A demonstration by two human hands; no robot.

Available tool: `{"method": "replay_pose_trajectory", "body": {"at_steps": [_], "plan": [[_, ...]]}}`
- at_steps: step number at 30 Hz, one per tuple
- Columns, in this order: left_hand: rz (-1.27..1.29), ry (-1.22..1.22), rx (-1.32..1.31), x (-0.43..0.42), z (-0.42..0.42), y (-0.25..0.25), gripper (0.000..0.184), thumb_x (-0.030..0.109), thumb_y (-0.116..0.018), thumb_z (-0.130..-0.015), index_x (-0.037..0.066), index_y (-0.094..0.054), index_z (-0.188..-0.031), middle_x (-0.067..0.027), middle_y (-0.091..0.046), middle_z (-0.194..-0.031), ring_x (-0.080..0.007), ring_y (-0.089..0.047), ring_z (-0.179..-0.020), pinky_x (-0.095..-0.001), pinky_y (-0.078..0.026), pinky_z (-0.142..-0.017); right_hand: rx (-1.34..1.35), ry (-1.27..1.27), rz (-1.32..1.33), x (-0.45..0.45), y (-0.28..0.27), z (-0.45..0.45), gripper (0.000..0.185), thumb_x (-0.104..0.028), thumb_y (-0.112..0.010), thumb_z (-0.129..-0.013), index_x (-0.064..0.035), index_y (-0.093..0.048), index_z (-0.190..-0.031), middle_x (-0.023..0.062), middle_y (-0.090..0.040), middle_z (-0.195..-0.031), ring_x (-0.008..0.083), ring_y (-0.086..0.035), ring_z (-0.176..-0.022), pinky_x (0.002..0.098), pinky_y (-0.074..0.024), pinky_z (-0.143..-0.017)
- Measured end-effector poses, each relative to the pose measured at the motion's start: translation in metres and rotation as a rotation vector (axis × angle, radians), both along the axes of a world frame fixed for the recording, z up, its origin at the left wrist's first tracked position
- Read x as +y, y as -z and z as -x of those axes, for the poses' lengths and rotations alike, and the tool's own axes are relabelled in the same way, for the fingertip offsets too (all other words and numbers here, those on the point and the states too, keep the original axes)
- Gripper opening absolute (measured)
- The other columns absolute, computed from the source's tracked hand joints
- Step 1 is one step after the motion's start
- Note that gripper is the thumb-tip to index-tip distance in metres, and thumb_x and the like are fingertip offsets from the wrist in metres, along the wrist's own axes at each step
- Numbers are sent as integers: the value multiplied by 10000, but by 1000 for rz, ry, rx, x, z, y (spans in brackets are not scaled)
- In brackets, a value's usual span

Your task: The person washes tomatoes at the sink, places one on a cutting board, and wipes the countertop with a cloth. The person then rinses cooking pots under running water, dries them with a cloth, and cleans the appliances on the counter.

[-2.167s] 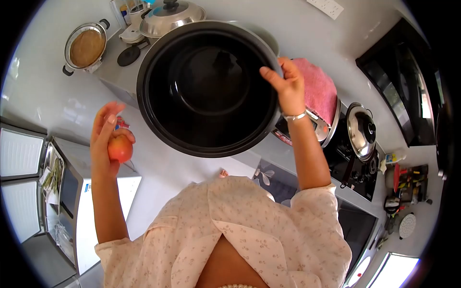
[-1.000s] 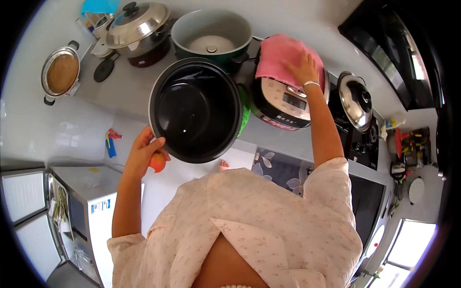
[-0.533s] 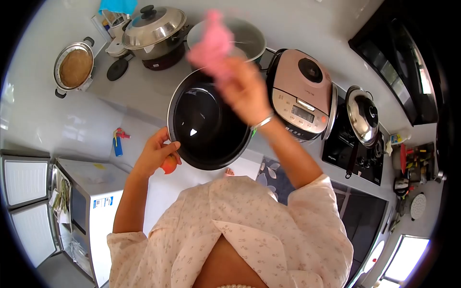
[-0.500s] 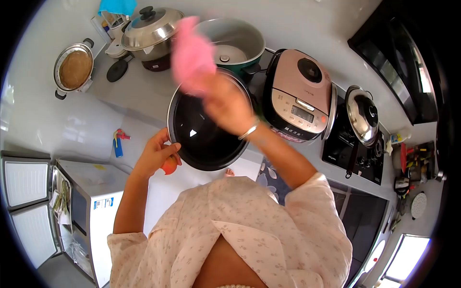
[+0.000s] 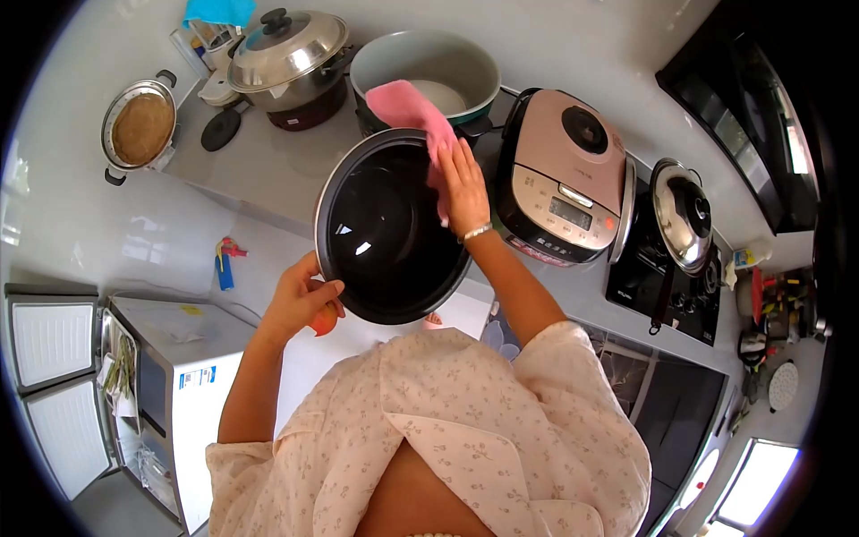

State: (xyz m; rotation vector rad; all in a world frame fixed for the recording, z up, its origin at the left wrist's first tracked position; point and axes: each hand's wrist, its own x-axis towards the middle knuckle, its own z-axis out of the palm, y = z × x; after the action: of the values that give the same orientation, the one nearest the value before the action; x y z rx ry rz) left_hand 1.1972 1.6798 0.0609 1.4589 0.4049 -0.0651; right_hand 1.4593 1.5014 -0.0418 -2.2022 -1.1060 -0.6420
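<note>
A black rice cooker inner pot (image 5: 385, 237) is tilted in front of me, its dark inside facing up at me. My left hand (image 5: 300, 300) grips its rim at the lower left. An orange-red rounded thing (image 5: 324, 319) shows beneath those fingers; I cannot tell what it is. On the pot's right rim, my right hand (image 5: 465, 188) presses a pink cloth (image 5: 416, 112), fingers straight and close together over it. One end of the cloth sticks out past the upper rim. The right thumb is hidden.
Beyond the pot, a green-sided electric pot (image 5: 425, 67) and a lidded steel steamer (image 5: 291, 67) stand on the grey counter (image 5: 268, 170). A rose-gold rice cooker (image 5: 564, 170) is close to my right hand. Farther right, a lidded pan (image 5: 680, 215) sits on the stove (image 5: 698, 304).
My right hand has come down and right, bringing the pink cloth from above the pot onto its right rim. The left hand keeps its hold, and the pot has shifted slightly.
</note>
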Motion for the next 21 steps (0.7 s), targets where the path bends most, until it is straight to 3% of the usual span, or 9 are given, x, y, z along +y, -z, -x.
{"method": "replay_pose_trajectory", "body": {"at_steps": [5, 6, 9, 11, 13, 14, 16, 18, 21], "plan": [[71, -52, -41, -1, -5, 1, 272, -12, -583, -851, -3, -546, -1120, -77, -619, -926, -173, -637, -630, -297, -516, -584, -144, 96, 355, -23, 25, 57, 493, -105, -528, -825, -89, -530, -1318, 164, -544, -1303, 282, -496, -1253, 389, -404, -1010], [73, -49, -32, 0, -4, 2, 272, -12, -583, -851, -3, -546, -1120, -77, -619, -926, -173, -637, -630, -297, -516, -584, 519, 62, 339, -20, 44, 71, 412, -135, -524, -834, -89, -585, -1239, 154, -595, -1213, 265, -553, -1169, 383, -434, -963], [-10, 8, -37, 5, -6, 9, 259, -4, -591, -852, 0, -544, -1107, -77, -618, -922, -173, -636, -625, -297, -516, -585, 700, -514, -47, 12, 82, 122, 273, -159, -547, -880, -148, -659, -1129, 144, -649, -1053, 229, -649, -955, 457, -490, -831], [-51, 80, -58, 8, -3, 12, 259, -10, -585, -866, 18, -535, -1118, -66, -624, -946, -173, -628, -610, -283, -520, -571, 1109, -756, 227, 23, 51, 121, 349, -197, -548, -905, -87, -587, -1234, 159, -607, -1134, 245, -584, -1083, 388, -432, -965], [-23, 72, -34, 2, -4, -1, 255, -15, -584, -865, 19, -537, -1114, -65, -623, -941, -174, -629, -612, -285, -520, -572, 1554, -820, -260, 51, 39, 127, 388, -118, -524, -898, -61, -530, -1281, 118, -587, -1154, 225, -549, -1111, 326, -425, -971], [13, 71, -8, -1, -5, -6, 251, -19, -583, -865, 19, -538, -1109, -63, -623, -936, -174, -630, -614, -287, -519, -572, 1844, -779, -510, 53, -11, 125, 396, -91, -506, -897, -59, -512, -1291, 94, -581, -1157, 218, -541, -1110, 314, -425, -966], [7, 80, 10, 0, -5, -3, 257, -25, -583, -863, 21, -539, -1112, -62, -622, -934, -174, -631, -617, -289, -520, -573, 1845, -816, -1005, 74, -42, 113, 472, -14, -488, -869, -45, -425, -1336, 73, -544, -1181, 192, -531, -1098, 292, -422, -954], [2, 78, 32, 0, -2, -1, 263, -30, -584, -861, 23, -540, -1116, -61, -622, -931, -174, -633, -620, -291, -521, -574, 1276, -598, -1048, 104, 0, 89, 552, 48, -487, -836, -53, -384, -1369, 80, -567, -1141, 249, -568, -1058, 324, -465, -906], [-112, 181, 55, -3, 0, -5, 278, -13, -584, -858, 19, -554, -1133, -65, -609, -880, -180, -648, -616, -298, -520, -581, 252, -148, -37, 89, 39, 45, 633, -159, -685, -760, -50, -412, -1320, 155, -512, -1257, 320, -518, -1131, 386, -424, -960]]}}
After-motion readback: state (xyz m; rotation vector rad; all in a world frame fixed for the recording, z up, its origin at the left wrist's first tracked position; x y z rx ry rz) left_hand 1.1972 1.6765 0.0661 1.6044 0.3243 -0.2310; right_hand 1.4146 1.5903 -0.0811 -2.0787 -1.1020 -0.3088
